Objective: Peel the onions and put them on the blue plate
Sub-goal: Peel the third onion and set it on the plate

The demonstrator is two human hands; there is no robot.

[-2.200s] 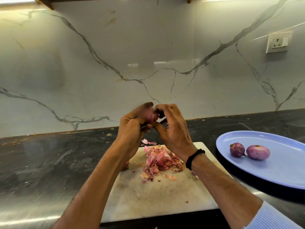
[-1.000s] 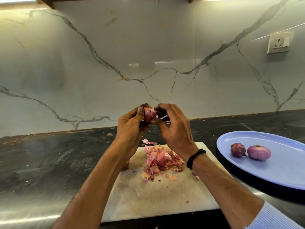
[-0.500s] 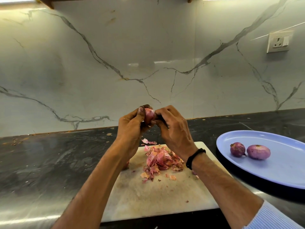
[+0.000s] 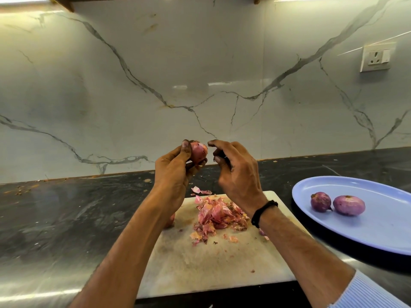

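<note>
Change from half a second back: my right hand (image 4: 235, 174) has pulled off the onion (image 4: 199, 153). There is now a small gap between them; before, its fingertips were on the onion. The right fingers are curled in, and I cannot tell whether they pinch a peel scrap or anything else. My left hand (image 4: 175, 172) grips the onion as before, thumb on top and fingers underneath, raised at frame centre above the far edge of the cutting board (image 4: 200, 263). The onion shows pink with skin partly on. The peel pile, plate and board have not shifted.

Counts:
- Onions: 4 visible. 1 is in my left hand. 2 peeled ones lie just beside each other on the blue plate (image 4: 378, 232) at right, the smaller one (image 4: 321, 201) and the larger one (image 4: 349, 205). 1 more (image 4: 170, 220) is on the board, mostly hidden behind my left forearm.
- Peel pile (image 4: 219, 216): 1, mid-board, plus a few loose scraps (image 4: 201, 190) on the dark counter (image 4: 66, 207) behind the board.
- Plate: 1. Board: 1.
- Wall socket (image 4: 375, 57): 1, upper right.
- Black wristband (image 4: 263, 213): 1, on my right wrist.
</note>
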